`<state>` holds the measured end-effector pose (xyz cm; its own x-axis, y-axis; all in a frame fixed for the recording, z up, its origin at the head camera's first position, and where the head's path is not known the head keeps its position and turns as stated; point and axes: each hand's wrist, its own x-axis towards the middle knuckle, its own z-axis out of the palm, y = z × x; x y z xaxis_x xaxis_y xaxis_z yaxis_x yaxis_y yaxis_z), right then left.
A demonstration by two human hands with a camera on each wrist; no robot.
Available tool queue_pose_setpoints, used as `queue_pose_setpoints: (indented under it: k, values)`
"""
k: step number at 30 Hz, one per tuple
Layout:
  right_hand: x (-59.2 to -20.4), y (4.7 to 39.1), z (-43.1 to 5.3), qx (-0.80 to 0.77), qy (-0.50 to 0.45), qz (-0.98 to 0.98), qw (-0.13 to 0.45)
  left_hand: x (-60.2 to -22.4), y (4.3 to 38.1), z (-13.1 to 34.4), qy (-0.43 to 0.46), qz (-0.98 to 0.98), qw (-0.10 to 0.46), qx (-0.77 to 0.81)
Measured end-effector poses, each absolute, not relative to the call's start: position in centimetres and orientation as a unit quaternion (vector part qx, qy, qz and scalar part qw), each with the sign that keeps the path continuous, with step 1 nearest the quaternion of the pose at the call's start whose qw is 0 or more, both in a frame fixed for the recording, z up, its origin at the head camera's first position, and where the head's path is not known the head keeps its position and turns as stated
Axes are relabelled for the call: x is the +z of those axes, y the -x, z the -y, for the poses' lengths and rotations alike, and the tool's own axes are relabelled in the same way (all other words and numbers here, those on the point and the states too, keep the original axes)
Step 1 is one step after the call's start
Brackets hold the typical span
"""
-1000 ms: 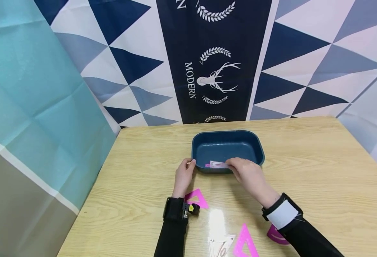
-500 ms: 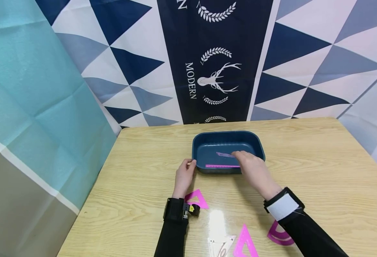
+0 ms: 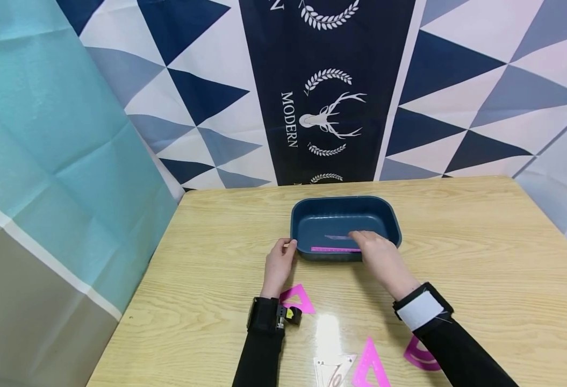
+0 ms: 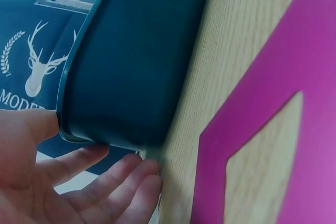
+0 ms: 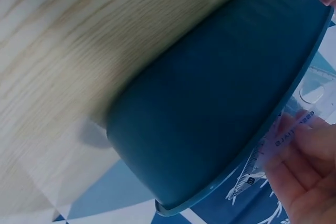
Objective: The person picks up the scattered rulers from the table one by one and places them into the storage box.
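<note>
A dark blue plastic basin (image 3: 343,257) stands near the back of the table. My left hand (image 3: 278,269) holds its front left corner; in the left wrist view the thumb is at the rim and the index finger against the outer wall. Over the basin's front right side, my right hand (image 3: 382,263) pinches a clear set square (image 3: 337,237). Printed scale marks and a round hole show on this clear piece (image 5: 315,93) in the right wrist view. A pink ruler (image 3: 334,249) lies inside along the front wall, its right end hidden by the right hand.
A pink set square (image 3: 302,298) lies beside the left wrist. Nearer the front are a clear set square (image 3: 331,368), another pink set square (image 3: 370,365) and a pink protractor (image 3: 421,357) partly under the right sleeve. A patterned cloth (image 3: 215,107) hangs behind the table.
My right hand has moved right, carrying the clear set square from over the front rim to farther inside the basin, uncovering more of the pink ruler. The left hand stays on the basin.
</note>
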<state>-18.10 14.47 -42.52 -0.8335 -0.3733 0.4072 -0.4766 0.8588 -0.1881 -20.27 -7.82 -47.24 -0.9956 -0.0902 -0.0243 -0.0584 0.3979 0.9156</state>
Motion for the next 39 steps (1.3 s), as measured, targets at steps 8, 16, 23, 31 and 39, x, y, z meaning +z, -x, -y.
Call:
queue_pose_setpoints:
  k: [8, 16, 23, 31, 39]
  values:
    - [-43.0, 18.1, -14.6, 0.142, -0.225, 0.949, 0.169, -47.4, 20.3, 7.8, -0.045, 0.839, 0.016, -0.542]
    - [-43.1, 18.1, -14.6, 0.146, -0.229, 0.946, 0.175, -47.5, 20.2, 7.8, -0.051, 0.840, 0.013, -0.540]
    - [-43.1, 18.1, -14.8, 0.139, -0.227, 0.950, 0.164, -47.4, 20.3, 7.7, -0.050, 0.844, 0.014, -0.535]
    - [-43.6, 17.9, -15.2, 0.134, -0.233, 0.950, 0.159, -47.4, 20.1, 7.8, -0.051, 0.842, 0.013, -0.537]
    - [-43.9, 17.9, -15.5, 0.130, -0.236, 0.950, 0.156, -47.4, 20.3, 7.8, -0.050, 0.846, 0.014, -0.531]
